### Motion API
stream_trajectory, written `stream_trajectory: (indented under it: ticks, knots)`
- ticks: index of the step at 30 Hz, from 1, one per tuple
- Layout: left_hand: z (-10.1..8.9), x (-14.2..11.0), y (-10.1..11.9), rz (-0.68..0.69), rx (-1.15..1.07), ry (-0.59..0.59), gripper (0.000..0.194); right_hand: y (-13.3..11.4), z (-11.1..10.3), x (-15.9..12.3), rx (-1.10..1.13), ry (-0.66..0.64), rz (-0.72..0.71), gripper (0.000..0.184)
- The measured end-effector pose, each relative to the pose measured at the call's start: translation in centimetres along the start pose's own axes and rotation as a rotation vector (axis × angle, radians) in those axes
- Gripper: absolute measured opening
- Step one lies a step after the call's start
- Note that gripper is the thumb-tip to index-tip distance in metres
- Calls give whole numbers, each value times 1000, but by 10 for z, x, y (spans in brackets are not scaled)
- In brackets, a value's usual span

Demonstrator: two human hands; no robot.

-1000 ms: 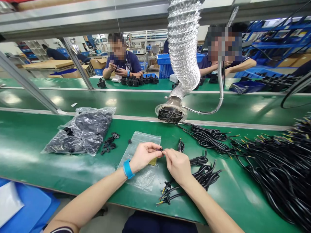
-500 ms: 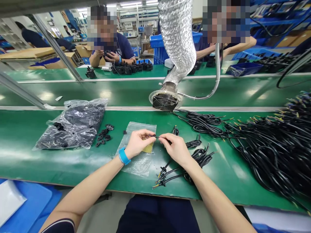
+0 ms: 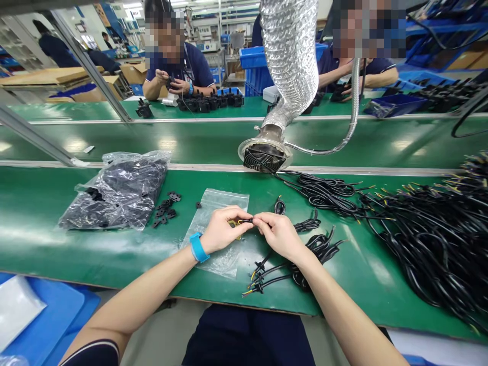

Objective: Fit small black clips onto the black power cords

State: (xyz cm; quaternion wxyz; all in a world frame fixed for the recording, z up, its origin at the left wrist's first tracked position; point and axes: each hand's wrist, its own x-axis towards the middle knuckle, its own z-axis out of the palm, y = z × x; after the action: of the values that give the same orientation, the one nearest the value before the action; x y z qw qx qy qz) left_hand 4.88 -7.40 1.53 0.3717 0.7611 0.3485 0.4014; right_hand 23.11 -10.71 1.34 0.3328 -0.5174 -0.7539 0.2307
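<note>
Left hand [image 3: 224, 229]: pinching a cable [image 3: 247, 220] near its end
Right hand [image 3: 281, 235]: pinching the cable, fingertips close to the left's
Cable: between both hands' fingertips
Pouch [image 3: 220, 262]: beneath the left hand
Coils [image 3: 322, 247]: just right of the right hand
Clips [image 3: 165, 209]: left of the left hand
Bag [image 3: 116, 193]: farther left

Pretty clearly a factory, like an assembly line. Long green bench [image 3: 95, 259], big heap of black cables [image 3: 430, 249], plastic bag [image 3: 122, 190] full of small black parts, foil duct [image 3: 292, 61] with a fan [image 3: 263, 159] hanging down, plus people [image 3: 198, 66] in navy shirts busy across the way.
</note>
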Motion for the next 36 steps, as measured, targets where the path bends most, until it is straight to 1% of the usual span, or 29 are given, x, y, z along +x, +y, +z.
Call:
stream_trajectory:
  ticks: [6, 11, 15, 18, 20, 21, 22, 24, 26, 28, 30, 32, 36]
  knots:
    - [-1, -1, 1, 20, 10, -9, 7, -4, -8, 3, 60, -75, 50, 31]
    - [2, -2, 5, 51, 32, -7, 5, -6, -15, 3, 180, -145, 93, 31]
    - [6, -5, 8, 80, 84, -14, 8, -7, -18, 3, 190, -182, 116, 30]
    - [7, -7, 12, 84, 126, -23, 8, -8, -25, 2, 112, -189, 69, 24]
    - [9, -10, 15, 81, 156, -32, 7, -9, -34, -1, -37, -146, 4, 21]
    - [9, -11, 17, 78, 176, -42, 4, -8, -38, -3, -130, -130, -24, 23]
    - [10, -13, 19, 76, 199, -63, 3, -7, -43, -6, -218, -129, -47, 27]
    - [12, -17, 22, 97, 256, -138, 16, -3, -51, -13, -368, -143, -82, 37]
    - [16, -21, 24, 148, 317, -239, 27, 3, -57, -22, -486, -142, -102, 46]
    - [20, -24, 25, 202, 370, -327, 27, 10, -62, -31, -572, -123, -83, 48]
    - [23, -27, 25, 240, 413, -387, 26, 15, -65, -41, -591, -130, -32, 50]
    - [25, -29, 27, 276, 442, -432, 27, 17, -68, -49, -557, -137, 21, 53]
    - [24, -30, 32, 339, 474, -524, 29, 14, -74, -57, -473, -151, 149, 55]
